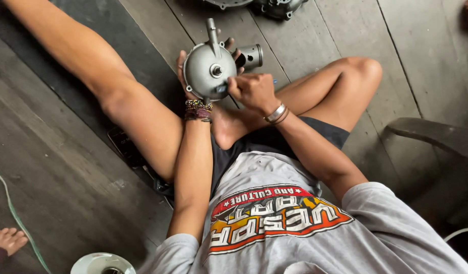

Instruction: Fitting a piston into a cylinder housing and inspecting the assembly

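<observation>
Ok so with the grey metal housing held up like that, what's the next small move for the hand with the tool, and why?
Probably keep the left hand cupped behind the grey metal housing and give the small tool in the right hand a short turn. Its tip sits at the housing's lower edge, below the central hub; what it engages is too small to tell.

Left hand point(193, 76) mostly hidden behind grey metal housing point(209, 68); engine parts point(259, 6) cut off at top.

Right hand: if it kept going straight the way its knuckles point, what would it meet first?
The right hand points left at the grey metal housing held by the left hand. It would most likely meet the housing's lower face at once; it looks already touching, though depth is unclear.
</observation>
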